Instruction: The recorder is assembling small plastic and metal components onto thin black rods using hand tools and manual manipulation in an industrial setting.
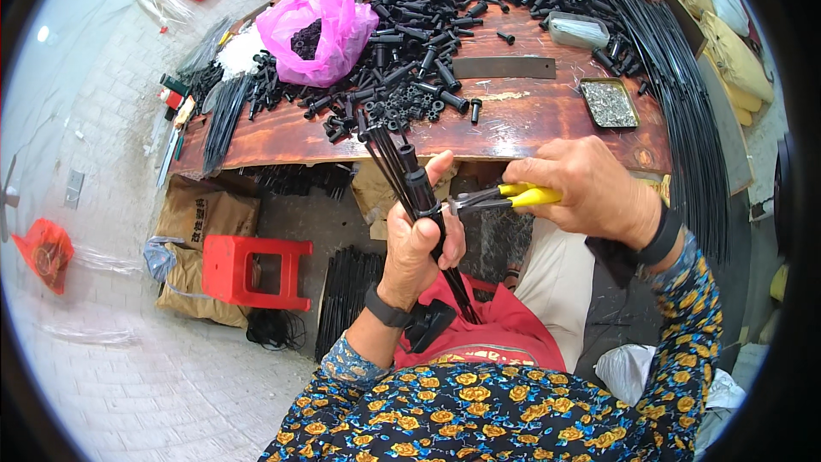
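My left hand (402, 252) is wrapped round a bundle of thin black rods (462, 295) and a black tubular plastic fitting (419, 188) among them. The bundle slants from the table's front edge down toward my lap. In my right hand (590, 184) is a pair of pliers (537, 197) with yellow handles. Its metal jaws reach the lower end of the fitting, close to my left fingers. Whether the jaws grip anything there is too small to tell. A red cloth (513, 325) covers part of my lap below the bundle.
Heaps of black plastic fittings (419, 34) cover much of the wooden table (547, 115). A pink bag (342, 34), a flat metal strip (505, 68), a tin of small metal bits (609, 103) and long black rods (684, 120) lie there. A red stool (256, 269) stands on the left.
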Demonstrator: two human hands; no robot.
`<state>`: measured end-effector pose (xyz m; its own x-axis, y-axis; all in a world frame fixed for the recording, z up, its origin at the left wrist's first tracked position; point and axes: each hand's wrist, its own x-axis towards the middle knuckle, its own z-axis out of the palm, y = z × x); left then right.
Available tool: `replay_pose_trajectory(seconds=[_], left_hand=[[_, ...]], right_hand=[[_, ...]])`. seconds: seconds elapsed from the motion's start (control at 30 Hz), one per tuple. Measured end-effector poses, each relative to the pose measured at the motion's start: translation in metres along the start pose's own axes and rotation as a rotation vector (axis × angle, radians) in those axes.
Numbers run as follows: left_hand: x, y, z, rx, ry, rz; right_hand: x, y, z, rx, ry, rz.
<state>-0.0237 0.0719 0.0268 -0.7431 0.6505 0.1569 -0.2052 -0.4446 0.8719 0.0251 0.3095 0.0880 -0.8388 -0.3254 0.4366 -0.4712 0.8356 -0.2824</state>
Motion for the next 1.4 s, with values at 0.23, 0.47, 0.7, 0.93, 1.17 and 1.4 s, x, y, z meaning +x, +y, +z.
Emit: replay_pose_trajectory(seconds=[0.23,0.47,0.7,0.93,1.17,1.4], left_hand=[[-0.01,-0.001,0.014,0.052,0.019,-0.118],[-0.012,0.002,0.023,0.008,0.124,-0.119],[-0.01,-0.006,0.024,0.044,0.052,-0.017],[-0.015,0.003,0.029,0.068,0.056,-0.129],[-0.013,-0.004,0.023,0.151,0.116,-0.096],[-0.013,0.004,0.04,0.071,0.051,-0.153]], right_hand=[[-0.01,0.011,-0.002,1.37,-1.249,0.548],[-0.028,-0.038,-0.025,-0.235,-0.173,0.027],[-0.039,-0.009,-0.015,0.22,-0.265,0.026],[-0.031,-0.008,-0.022,1.14,-1.055,0.529],[-0.035,-0.04,-0.035,-0.286,-0.042,-0.025],[-0.04,-0.006,-0.021,1.393,-1.221,0.692]])
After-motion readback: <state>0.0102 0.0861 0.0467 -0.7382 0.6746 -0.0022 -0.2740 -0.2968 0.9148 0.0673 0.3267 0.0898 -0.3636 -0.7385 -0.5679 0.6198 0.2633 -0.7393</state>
